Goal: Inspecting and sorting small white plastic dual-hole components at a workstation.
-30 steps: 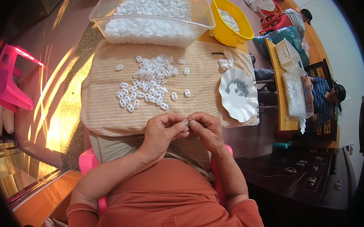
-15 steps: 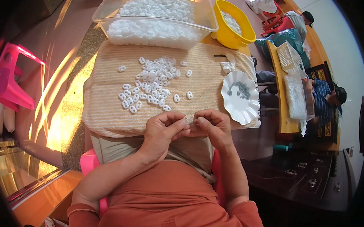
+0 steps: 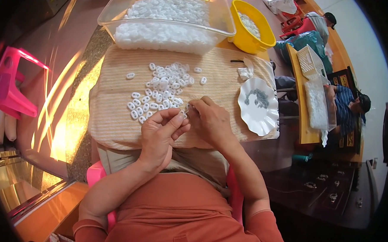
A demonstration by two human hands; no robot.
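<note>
Small white oval plastic pieces with two holes [image 3: 163,83] lie in a loose pile on the striped cloth [image 3: 115,130]. My left hand [image 3: 161,130] is closed, with a small whitish piece [image 3: 184,114] pinched between thumb and forefinger. Just right of it, my right hand [image 3: 212,122] is bent palm down at the lower right edge of the pile. Its fingers are drawn together; whatever they hold is hidden. At the right of the cloth stands a white wavy-edged dish [image 3: 252,119] with tiny grey-clear parts [image 3: 257,98] in it.
A clear plastic bin [image 3: 163,39] full of white pieces stands at the far edge, beside a yellow basin [image 3: 249,44]. Crumpled white scraps [image 3: 246,72] lie above the dish. A pink stool [image 3: 18,83] is at left. Other people sit at a table [image 3: 308,126] on the right.
My right hand has moved away from the left, forward to the pile's edge, and turned palm down. My left hand has shifted slightly left and forward, still pinching.
</note>
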